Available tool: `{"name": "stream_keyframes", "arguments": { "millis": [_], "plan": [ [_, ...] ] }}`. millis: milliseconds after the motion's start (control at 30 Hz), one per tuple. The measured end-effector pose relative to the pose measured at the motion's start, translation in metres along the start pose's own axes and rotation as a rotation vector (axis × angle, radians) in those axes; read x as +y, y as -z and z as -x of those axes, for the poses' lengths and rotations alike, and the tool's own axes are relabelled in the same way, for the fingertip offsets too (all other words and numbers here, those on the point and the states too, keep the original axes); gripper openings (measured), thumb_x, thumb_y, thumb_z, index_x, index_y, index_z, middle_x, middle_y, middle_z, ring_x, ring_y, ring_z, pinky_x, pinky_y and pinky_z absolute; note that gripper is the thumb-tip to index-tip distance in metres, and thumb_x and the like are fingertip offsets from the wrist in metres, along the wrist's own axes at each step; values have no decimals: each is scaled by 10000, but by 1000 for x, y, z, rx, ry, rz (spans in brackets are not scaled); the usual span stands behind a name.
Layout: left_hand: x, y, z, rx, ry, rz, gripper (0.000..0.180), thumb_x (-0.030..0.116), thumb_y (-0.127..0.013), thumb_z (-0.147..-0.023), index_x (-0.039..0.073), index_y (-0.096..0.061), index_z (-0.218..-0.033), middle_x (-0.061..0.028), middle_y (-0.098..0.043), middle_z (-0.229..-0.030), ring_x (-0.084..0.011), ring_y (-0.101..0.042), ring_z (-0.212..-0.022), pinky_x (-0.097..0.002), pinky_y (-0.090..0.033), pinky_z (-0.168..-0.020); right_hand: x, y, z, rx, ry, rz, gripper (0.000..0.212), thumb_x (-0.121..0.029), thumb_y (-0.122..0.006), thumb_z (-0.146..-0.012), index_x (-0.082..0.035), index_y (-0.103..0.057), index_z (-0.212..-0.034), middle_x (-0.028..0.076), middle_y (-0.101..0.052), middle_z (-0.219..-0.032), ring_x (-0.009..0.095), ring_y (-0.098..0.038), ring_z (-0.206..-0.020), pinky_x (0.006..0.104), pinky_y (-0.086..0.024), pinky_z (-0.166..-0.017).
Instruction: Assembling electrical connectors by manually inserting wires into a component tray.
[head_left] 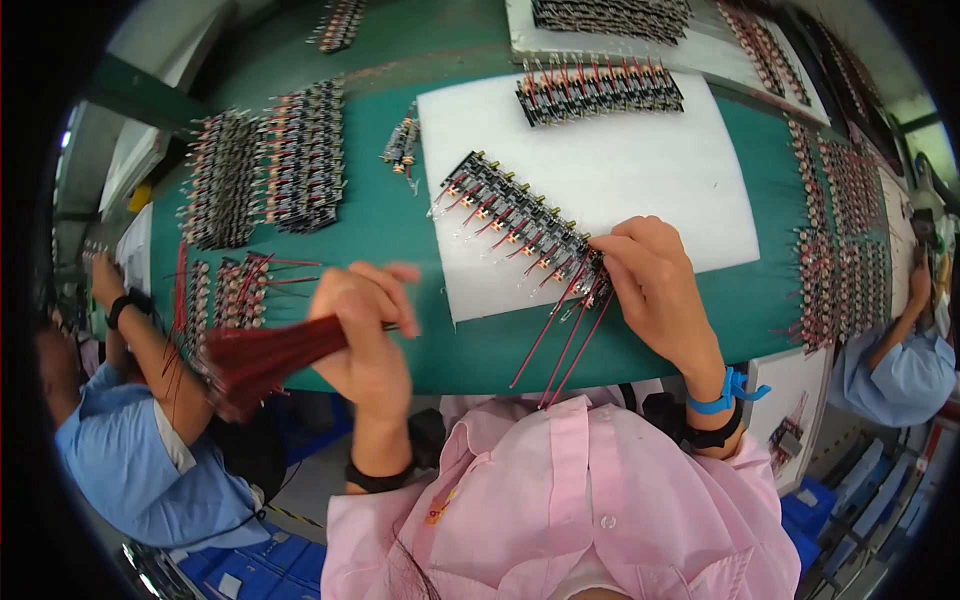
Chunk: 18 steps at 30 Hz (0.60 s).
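My left hand (365,335), slightly blurred, is closed around a thick bundle of dark red wires (270,360), fanning out to the left. My right hand (655,295) pinches the near right end of a strip of small circuit boards (520,215), which lies diagonally on a white foam sheet (680,190). Short red leads and clear parts stick out along the strip's lower side. Several long red wires (560,350) hang from its end beside my right fingers, past the foam's edge. How those wires join the boards is hidden.
Another board strip (600,92) lies at the foam's far edge. Stacked strips (265,165) and a small loose cluster (403,142) rest on the green table (380,220) to the left. More boards (840,240) line the right. Co-workers in blue sit at both sides.
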<state>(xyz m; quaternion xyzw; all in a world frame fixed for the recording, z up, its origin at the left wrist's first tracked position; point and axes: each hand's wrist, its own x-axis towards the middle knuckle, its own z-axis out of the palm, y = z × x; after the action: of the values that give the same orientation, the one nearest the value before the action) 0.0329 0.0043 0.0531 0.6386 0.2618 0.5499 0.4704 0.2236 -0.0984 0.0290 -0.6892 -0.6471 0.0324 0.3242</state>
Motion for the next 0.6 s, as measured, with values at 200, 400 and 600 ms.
{"name": "stream_keyframes", "arguments": {
  "millis": [200, 400, 600],
  "plan": [
    [56, 28, -65, -75, 119, -576, 222, 166, -454, -802, -24, -527, -713, 9, -438, -537, -45, -378, -459, -205, -327, -454, 10, 7, 10, 244, -29, -159, 129, 42, -481, -694, 10, -540, -804, 122, -502, -750, 252, -485, -684, 293, -389, -618],
    [-7, 33, -203, -370, 58, -1141, 258, 216, -561, -691, -29, -563, -769, -150, -564, -682, -217, -556, -648, -305, -409, -585, 21, 18, 35, 288, -159, -246, 117, 53, -473, -693, 16, -543, -779, 123, -510, -712, 238, -500, -664, 284, -397, -585],
    [-110, 1, -285, -360, 122, -1354, 272, 241, -597, -636, 18, -583, -791, -197, -568, -782, -323, -550, -787, -370, -437, -698, 30, 19, 47, 338, -203, -268, 101, 62, -489, -672, 19, -544, -745, 116, -507, -693, 242, -492, -642, 294, -391, -565]
  ]
}}
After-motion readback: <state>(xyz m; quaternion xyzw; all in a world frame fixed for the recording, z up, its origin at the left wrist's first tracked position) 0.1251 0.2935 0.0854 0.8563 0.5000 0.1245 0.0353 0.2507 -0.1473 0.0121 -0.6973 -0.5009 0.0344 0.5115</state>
